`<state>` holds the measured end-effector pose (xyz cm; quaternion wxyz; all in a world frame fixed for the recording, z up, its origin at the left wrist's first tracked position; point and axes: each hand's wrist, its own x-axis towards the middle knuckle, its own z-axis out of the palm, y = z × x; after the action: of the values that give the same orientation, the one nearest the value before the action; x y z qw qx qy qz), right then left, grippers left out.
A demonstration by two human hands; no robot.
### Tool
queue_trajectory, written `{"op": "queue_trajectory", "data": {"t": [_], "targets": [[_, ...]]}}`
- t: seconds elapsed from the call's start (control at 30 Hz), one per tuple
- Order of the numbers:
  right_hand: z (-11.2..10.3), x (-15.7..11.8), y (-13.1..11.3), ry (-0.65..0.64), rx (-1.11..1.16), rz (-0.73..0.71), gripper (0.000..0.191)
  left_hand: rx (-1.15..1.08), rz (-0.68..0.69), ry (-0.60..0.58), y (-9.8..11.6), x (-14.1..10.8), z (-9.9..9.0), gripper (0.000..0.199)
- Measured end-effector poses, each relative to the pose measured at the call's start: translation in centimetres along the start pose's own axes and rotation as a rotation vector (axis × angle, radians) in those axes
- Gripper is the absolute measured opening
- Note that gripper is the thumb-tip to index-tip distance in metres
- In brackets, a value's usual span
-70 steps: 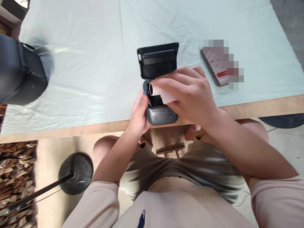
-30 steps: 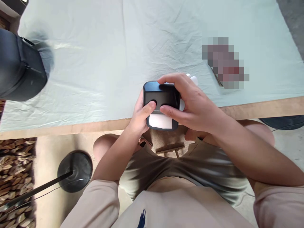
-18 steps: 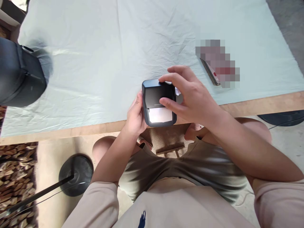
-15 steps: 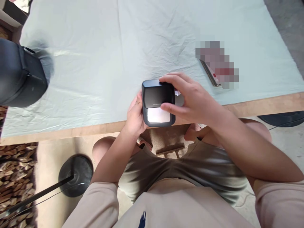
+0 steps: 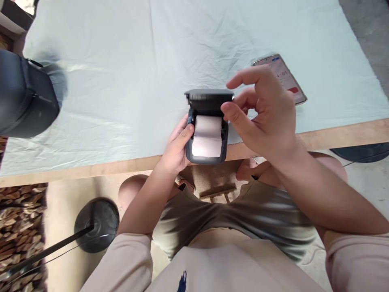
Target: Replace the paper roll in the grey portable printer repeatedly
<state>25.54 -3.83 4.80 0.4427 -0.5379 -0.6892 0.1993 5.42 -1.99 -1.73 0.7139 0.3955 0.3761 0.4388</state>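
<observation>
Dark grey plastic makes up the small, round-cornered label printer (image 5: 206,159), which sits between the two hands, at the near edge of the table. Its black hinged lid (image 5: 209,97) stands raised at the end away from the body. Inside lies a white paper roll (image 5: 208,125), and a flat white strip of paper (image 5: 206,147) runs from it over the printer's near end.

The left hand (image 5: 178,146) grips the printer's left side, its thumb pressed along the rim beside the roll. The right hand (image 5: 263,111) is at the lid's right end, forefinger and thumb spread apart and the other fingers curled; whether a fingertip touches the lid cannot be told.

Just beyond the right hand, and partly hidden by it, a slim phone with a lit pale screen and a red button (image 5: 293,83) lies at a slant. Pale blue-green wrinkled cloth (image 5: 121,81) spreads under and past both hands, ending at a light wooden table edge (image 5: 343,136). Well to the left of the left hand stands a rounded black case (image 5: 27,95). Below the left forearm, on the floor, is a round black base with a pole (image 5: 103,225).
</observation>
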Motion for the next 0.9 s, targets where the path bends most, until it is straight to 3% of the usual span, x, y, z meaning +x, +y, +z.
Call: {"op": "queue_trajectory", "data": {"t": [0.1, 0.3, 0.47, 0.57, 0.7, 0.8, 0.9], "targets": [[0.1, 0.1, 0.1, -0.041, -0.03, -0.045, 0.017, 0.001, 0.002, 0.0, 0.0, -0.1, -0.1, 0.048], [0.4, -0.1, 0.8, -0.296, -0.497, -0.117, 0.025, 0.022, 0.009, -0.046, 0.1, -0.3, 0.1, 0.052], [0.7, -0.4, 0.4, -0.364, -0.563, -0.058, 0.028, 0.04, -0.015, -0.05, 0.1, -0.5, 0.2, 0.059], [0.0, -0.3, -0.2, -0.334, -0.389, -0.009, 0.037, 0.044, 0.013, -0.047, 0.1, -0.5, 0.3, 0.057], [-1.8, 0.7, 0.3, -0.217, 0.172, 0.128, 0.047, 0.018, 0.049, 0.016, -0.2, -0.3, 0.1, 0.051], [-2.9, 1.9, 2.8, 0.002, 0.456, 0.285, 0.045, 0.02, 0.046, 0.046, -0.3, 0.0, -0.2, 0.051], [-3.0, 2.7, 6.0, 0.091, 0.506, 0.387, 0.027, 0.015, 0.024, 0.066, -0.2, 0.2, -0.3, 0.055]]}}
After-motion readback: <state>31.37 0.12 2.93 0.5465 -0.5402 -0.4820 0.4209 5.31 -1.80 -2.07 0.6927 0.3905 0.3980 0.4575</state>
